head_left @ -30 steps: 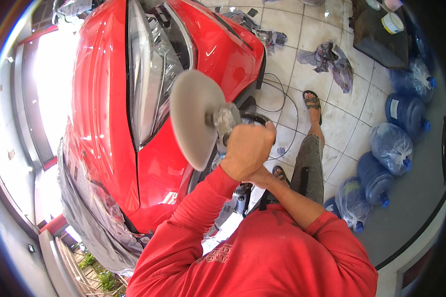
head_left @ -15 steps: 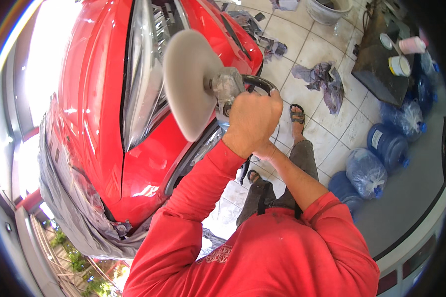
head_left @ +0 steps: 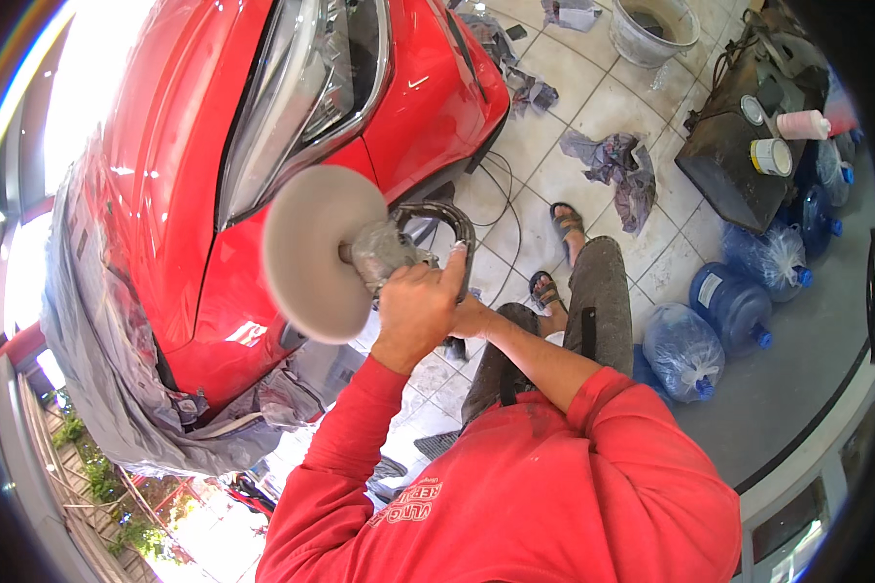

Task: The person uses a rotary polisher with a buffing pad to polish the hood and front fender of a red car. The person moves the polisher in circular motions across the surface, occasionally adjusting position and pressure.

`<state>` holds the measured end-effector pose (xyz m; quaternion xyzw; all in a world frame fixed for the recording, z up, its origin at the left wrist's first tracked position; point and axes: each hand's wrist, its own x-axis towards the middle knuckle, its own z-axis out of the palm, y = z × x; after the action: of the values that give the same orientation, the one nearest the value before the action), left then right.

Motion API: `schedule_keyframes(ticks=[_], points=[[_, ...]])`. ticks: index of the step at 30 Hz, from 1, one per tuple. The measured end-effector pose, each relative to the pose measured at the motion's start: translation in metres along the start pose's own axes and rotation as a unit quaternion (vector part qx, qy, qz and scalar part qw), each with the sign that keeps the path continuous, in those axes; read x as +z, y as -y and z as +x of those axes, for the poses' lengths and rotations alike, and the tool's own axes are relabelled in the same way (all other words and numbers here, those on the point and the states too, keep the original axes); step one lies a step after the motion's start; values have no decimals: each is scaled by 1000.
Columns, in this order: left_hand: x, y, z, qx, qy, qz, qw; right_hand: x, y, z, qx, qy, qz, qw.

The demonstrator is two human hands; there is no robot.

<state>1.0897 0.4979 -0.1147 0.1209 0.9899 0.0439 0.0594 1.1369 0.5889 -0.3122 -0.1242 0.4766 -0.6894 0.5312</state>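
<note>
A polisher (head_left: 381, 255) with a wide pale disc pad (head_left: 311, 257) is in my hands, off the front corner of a red car (head_left: 156, 243). The pad is smooth and tilted, its face toward the left. Whether it touches the paint I cannot tell. My left hand (head_left: 416, 309) is wrapped round the tool behind its head, the thumb up against the black loop handle (head_left: 465, 231). Crossed behind it, my right hand (head_left: 472, 317) closes on the tool's body, with its fingers mostly hidden. Beyond the pad lies the car's clear headlight (head_left: 297, 121).
A dark cord (head_left: 518, 228) loops over the floor tiles near my sandalled feet. Crumpled dark sheeting (head_left: 617, 170) lies farther off, below a whitish bucket (head_left: 642, 44). Blue water jugs (head_left: 734, 301) and a dark stand (head_left: 734, 160) with tubs line the right. Grey covering (head_left: 107, 360) drapes the car's left side.
The polisher has come down and left in the view, away from the headlight, and my hands went with it. More of the headlight shows. My feet have shifted closer together.
</note>
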Motion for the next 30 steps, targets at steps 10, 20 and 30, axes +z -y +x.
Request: schedule_keyframes(ticks=[10, 20, 30], points=[[25, -20, 55, -62, -265, -161, 949, -137, 112, -37, -42, -120, -301, 945], [29, -46, 251, -85, -368, -312, 872, -273, 289, -82, 50, -214, -485, 846], [2, -75, 223, -270, -392, -312, 822, -297, 339, -55, -25, -22, -593, 804]])
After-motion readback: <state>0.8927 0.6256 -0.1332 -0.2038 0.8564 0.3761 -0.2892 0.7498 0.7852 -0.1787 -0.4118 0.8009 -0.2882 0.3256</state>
